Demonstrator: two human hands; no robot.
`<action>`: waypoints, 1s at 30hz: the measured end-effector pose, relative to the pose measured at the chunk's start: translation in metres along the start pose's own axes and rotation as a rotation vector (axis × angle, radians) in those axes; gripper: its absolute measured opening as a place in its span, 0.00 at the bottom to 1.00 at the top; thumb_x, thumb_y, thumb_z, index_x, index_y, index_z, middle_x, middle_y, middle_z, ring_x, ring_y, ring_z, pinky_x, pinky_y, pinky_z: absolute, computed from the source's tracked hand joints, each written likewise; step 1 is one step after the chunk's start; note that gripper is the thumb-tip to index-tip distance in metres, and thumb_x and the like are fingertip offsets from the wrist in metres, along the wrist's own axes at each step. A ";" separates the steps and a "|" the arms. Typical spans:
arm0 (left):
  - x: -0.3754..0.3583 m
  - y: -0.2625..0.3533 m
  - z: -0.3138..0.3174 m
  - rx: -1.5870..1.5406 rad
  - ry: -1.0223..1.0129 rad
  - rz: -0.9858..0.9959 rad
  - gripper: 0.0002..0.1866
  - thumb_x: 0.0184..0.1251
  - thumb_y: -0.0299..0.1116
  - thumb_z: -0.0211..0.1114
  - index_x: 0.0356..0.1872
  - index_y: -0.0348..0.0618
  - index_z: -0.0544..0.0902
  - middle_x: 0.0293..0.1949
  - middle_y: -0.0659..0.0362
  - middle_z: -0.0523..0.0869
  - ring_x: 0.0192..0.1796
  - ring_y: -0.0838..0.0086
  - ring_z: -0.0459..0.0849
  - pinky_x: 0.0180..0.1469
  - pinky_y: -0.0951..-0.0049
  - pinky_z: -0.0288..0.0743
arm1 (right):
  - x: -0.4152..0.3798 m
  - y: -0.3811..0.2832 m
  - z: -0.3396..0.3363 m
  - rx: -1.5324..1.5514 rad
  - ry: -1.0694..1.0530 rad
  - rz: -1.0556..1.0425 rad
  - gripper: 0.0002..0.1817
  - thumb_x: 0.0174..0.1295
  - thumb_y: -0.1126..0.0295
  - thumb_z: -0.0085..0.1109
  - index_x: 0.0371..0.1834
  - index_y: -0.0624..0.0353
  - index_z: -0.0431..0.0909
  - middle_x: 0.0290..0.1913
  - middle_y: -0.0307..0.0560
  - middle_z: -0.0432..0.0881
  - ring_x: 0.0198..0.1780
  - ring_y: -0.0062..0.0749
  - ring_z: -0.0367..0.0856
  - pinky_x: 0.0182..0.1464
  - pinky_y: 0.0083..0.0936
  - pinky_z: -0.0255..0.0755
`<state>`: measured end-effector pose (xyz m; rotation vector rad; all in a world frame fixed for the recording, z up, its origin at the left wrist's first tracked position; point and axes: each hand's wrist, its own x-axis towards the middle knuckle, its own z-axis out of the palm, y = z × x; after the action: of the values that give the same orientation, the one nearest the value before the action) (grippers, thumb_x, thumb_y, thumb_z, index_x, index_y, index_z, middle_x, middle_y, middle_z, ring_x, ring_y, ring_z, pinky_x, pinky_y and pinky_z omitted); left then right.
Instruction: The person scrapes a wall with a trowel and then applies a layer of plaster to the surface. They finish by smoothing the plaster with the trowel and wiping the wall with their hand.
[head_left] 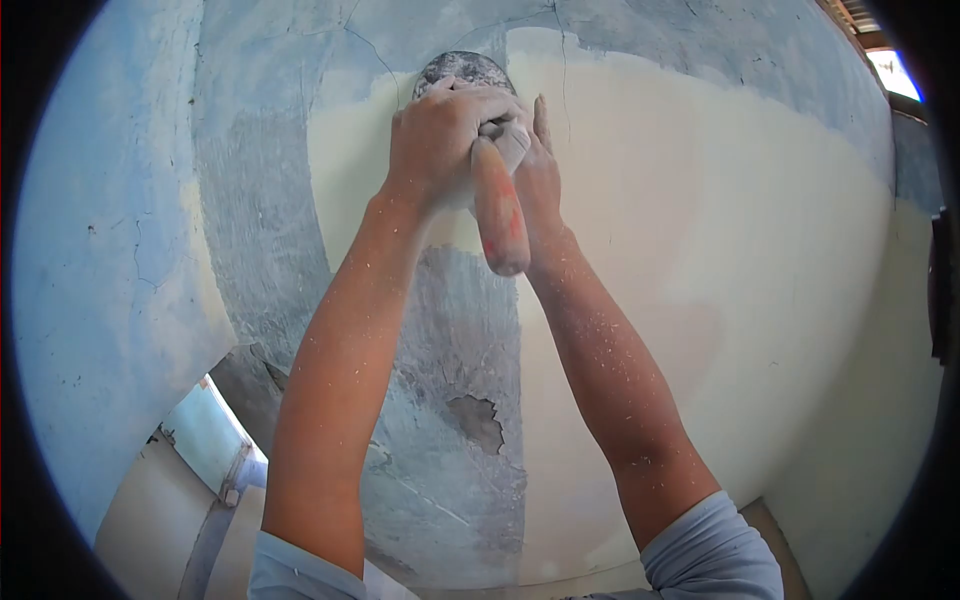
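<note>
The person reaches up a patchy wall (110,190) with both arms raised, the left grip (437,135) and the right grip (538,185) close together around a powder-dusted tool. Its worn, red-marked handle (500,220) hangs down between the wrists, and a dark rounded piece (463,70) shows above the left knuckles, close to the wall; whether it belongs to the tool, and whether it touches the surface, cannot be told. The left fingers bend over the tool's upper end, while at least one right finger points upward; how tightly either closes, and on what, is hidden. The likeliest trouble is a slip or twist, since the powder on the skin could rob the fingers of purchase and the handle's free end could swing. If the dark piece tipped, its edge might score the pale coating (640,190) or catch the thin crack (372,55) at upper left. The broken patch (478,422) below has a ragged rim that could crumble further if knocked. Flecks lie on both forearms, so grit might drop toward the person's eyes with the work held so high. As for containers, no bucket or tray can be made out; the dark piece might be hollow, but the hands cover too much to show any contents.
</note>
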<state>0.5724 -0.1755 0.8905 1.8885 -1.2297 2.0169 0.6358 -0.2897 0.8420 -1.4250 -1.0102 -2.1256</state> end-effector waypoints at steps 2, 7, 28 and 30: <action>-0.018 0.012 0.001 0.053 0.005 0.011 0.09 0.64 0.35 0.68 0.39 0.47 0.93 0.42 0.57 0.95 0.47 0.58 0.92 0.56 0.64 0.86 | -0.031 0.000 0.011 0.070 0.036 0.004 0.19 0.63 0.63 0.65 0.54 0.60 0.81 0.58 0.52 0.87 0.66 0.49 0.83 0.87 0.65 0.47; -0.045 0.012 0.006 -0.003 0.034 0.087 0.09 0.64 0.35 0.67 0.38 0.46 0.92 0.42 0.55 0.95 0.54 0.59 0.93 0.69 0.56 0.79 | -0.044 -0.023 -0.003 0.073 0.017 0.048 0.19 0.67 0.64 0.63 0.60 0.57 0.83 0.66 0.49 0.86 0.74 0.43 0.80 0.88 0.62 0.44; 0.004 -0.011 0.000 -0.047 0.007 0.019 0.08 0.64 0.32 0.66 0.36 0.43 0.92 0.40 0.54 0.95 0.54 0.58 0.94 0.68 0.58 0.79 | 0.006 0.001 0.007 0.009 -0.066 0.045 0.22 0.66 0.62 0.62 0.61 0.56 0.82 0.64 0.48 0.86 0.73 0.42 0.79 0.88 0.64 0.45; -0.019 0.002 0.000 -0.047 -0.002 0.011 0.08 0.64 0.32 0.66 0.36 0.43 0.92 0.40 0.54 0.95 0.54 0.58 0.94 0.69 0.58 0.79 | -0.018 -0.010 0.004 0.041 -0.020 0.054 0.22 0.67 0.61 0.62 0.62 0.56 0.82 0.64 0.48 0.85 0.74 0.41 0.78 0.88 0.64 0.45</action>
<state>0.5748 -0.1688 0.8732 1.8677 -1.2792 1.9743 0.6391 -0.2817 0.8226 -1.4407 -1.0055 -2.0444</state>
